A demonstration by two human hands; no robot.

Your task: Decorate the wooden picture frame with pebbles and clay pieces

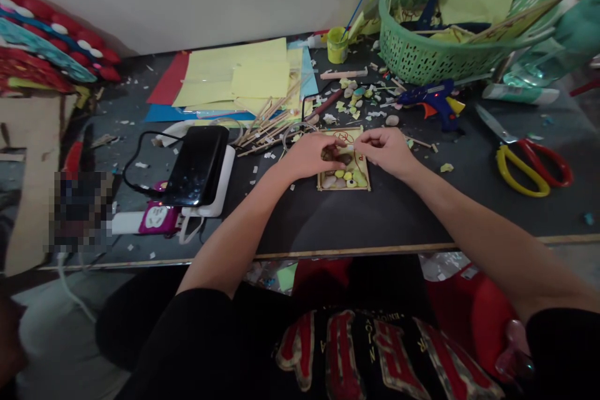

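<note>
A small picture panel [357,173] with a thin wooden-stick frame lies on the dark table in front of me. Painted yellow, green and pale pebbles [340,180] fill its lower part, and red curly lines mark the top. Over its left side my left hand [309,155] arches, thumb and curled fingers apart, the fingertips low above the pebbles. At the right edge of the panel my right hand [388,149] is closed in a pinch. Whatever small thing sits between those fingertips is too small to make out.
Behind lie thin sticks [267,128], coloured paper [225,78], a yellow paint pot [337,45] and a green basket [407,56]. A blue glue gun [434,100] and scissors [520,159] are right; a power bank with phone [197,165] is left. Someone's grey-clad leg [70,331] shows lower left.
</note>
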